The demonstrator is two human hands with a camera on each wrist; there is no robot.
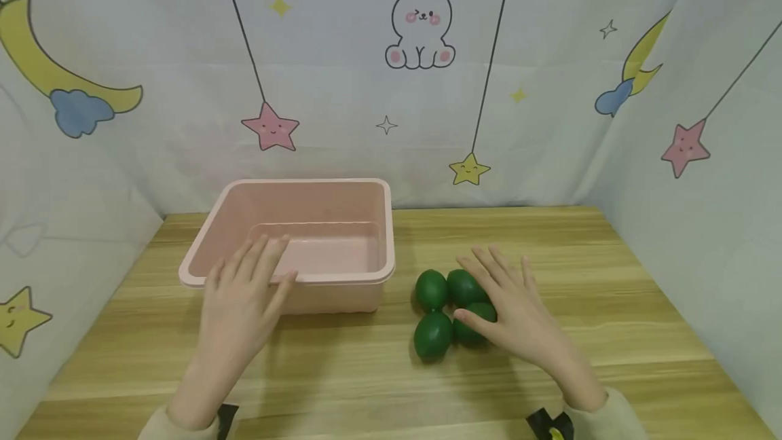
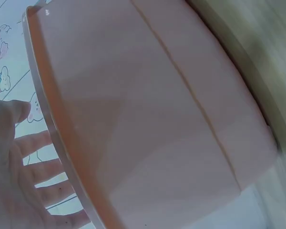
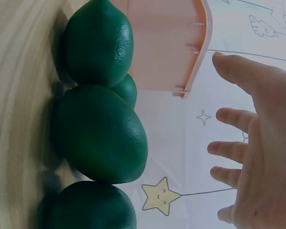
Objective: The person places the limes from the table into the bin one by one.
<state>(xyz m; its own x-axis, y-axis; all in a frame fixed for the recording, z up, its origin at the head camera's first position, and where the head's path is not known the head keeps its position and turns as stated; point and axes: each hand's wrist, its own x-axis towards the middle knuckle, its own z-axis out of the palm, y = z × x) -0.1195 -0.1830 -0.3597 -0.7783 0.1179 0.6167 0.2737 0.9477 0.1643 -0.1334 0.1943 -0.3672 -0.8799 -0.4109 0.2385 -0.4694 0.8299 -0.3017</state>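
Observation:
A pink plastic bin stands at the back left of the table. My left hand reaches over its near rim with straight, slightly spread fingers and holds nothing. In the left wrist view, the bin's outer wall fills most of the picture, and the left hand is beyond the rim. Several green limes sit in a tight cluster right of the bin. Over their right side hovers my right hand, fingers spread, partly hiding two. The right wrist view has the limes apart from the empty right hand.
The wood-grain table is bounded at the back and sides by a white cloth printed with stars, moons and a rabbit. Dark straps are at both wrists, by the pale sleeves.

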